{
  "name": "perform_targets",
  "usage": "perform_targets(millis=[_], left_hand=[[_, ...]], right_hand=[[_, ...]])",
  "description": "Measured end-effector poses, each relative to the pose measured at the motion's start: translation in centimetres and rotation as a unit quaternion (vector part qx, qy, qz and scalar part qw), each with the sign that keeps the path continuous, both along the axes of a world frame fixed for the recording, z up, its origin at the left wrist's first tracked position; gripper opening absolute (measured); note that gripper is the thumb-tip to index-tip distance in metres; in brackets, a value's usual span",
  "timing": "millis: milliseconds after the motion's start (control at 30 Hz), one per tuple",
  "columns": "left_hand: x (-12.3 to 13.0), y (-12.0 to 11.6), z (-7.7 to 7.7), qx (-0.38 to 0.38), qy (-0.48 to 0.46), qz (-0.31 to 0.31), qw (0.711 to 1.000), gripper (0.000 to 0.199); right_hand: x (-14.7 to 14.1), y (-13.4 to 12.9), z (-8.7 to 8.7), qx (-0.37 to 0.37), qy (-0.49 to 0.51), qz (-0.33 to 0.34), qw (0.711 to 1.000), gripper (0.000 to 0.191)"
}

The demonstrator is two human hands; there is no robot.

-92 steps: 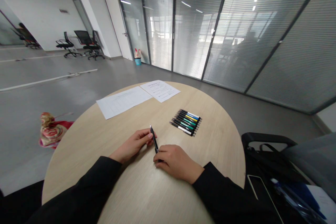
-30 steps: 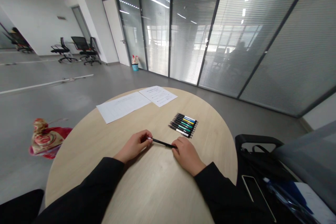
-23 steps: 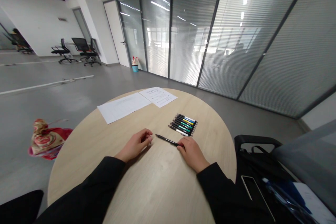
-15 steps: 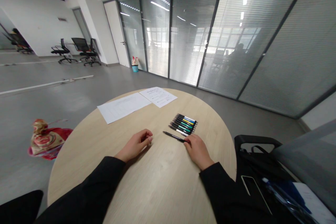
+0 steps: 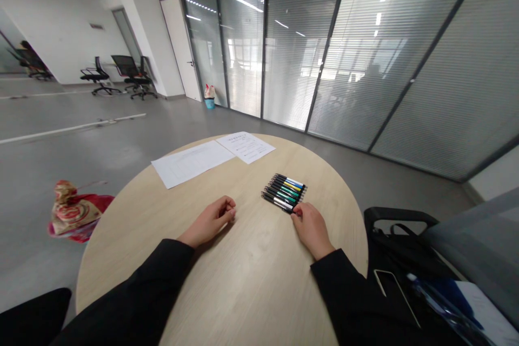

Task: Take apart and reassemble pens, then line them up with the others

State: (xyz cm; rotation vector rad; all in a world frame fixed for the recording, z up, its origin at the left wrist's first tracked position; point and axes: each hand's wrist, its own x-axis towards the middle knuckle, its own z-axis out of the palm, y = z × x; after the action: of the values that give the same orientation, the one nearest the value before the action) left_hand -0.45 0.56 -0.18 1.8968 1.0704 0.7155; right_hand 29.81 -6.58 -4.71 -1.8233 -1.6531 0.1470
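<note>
Several click pens [image 5: 286,190] lie side by side in a tight row on the round wooden table, with white, blue, yellow, green and black barrels. At the near side of that row, my right hand [image 5: 311,230] pinches the end of a black pen [image 5: 279,205]. This pen lies close against the white-barrelled one, and its tip end is covered by my fingers. My left hand [image 5: 208,221] rests on the tabletop to the left of the pens, fingers curled in and nothing visible in them.
Two printed sheets of paper [image 5: 192,163] lie at the table's far left edge. To the right stands a black chair [image 5: 401,216] with a phone [image 5: 395,294] and a bag on it. A red and gold cloth bundle [image 5: 77,211] sits at the left, beyond the table [image 5: 243,303].
My right hand has pushed the black pen up and to the right, closing the gap to the row. My left hand has stayed in place.
</note>
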Motion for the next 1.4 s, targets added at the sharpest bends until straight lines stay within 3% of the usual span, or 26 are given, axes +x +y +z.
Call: perform_targets(millis=[533,1033,1167,1300,1400], left_hand=[[-0.1,0.2,0.0,0.000,0.015,-0.021,1.000,0.025],[0.0,0.1,0.0,0.030,0.045,-0.018,0.998,0.027],[0.1,-0.4,0.2,0.079,0.092,0.000,0.993,0.028],[0.2,-1.6,-0.1,0.125,0.122,0.005,0.985,0.025],[0.2,-3.0,-0.5,0.179,0.155,-0.002,0.972,0.020]], right_hand=[[-0.1,0.3,0.0,0.003,0.033,0.012,0.999,0.006],[-1.3,0.1,0.5,0.017,-0.003,-0.010,1.000,0.005],[-3.6,-1.1,1.4,0.019,-0.026,0.064,0.997,0.006],[-5.6,-2.4,1.9,-0.017,-0.068,0.217,0.974,0.006],[-6.2,-3.0,1.9,-0.024,-0.097,0.256,0.962,0.005]])
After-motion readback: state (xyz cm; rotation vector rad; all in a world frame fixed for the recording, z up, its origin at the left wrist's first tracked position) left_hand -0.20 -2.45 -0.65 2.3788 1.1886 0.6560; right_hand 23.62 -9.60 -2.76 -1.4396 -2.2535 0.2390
